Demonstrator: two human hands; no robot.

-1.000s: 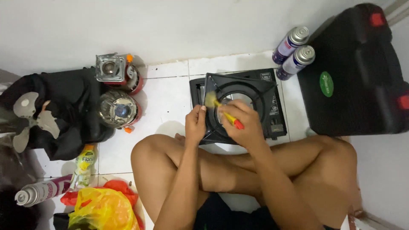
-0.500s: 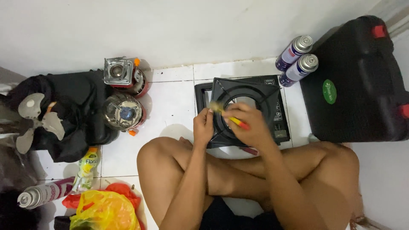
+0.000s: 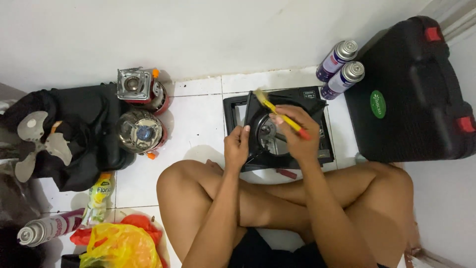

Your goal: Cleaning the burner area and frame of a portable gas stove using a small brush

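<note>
Yellow brush (image 3: 277,110) in my closed right hand (image 3: 293,130) now reaches the stove top plate's (image 3: 297,101) far corner; my left hand (image 3: 237,147) grips its near edge.

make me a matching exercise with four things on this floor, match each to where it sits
Things:
1. paintbrush
2. two spray cans
3. black case
4. yellow bag

Places:
A. bottom left corner
B. far right, by the wall
C. in the right hand
D. between the black stove and the case

Pairs: 1-C, 2-D, 3-B, 4-A
</note>
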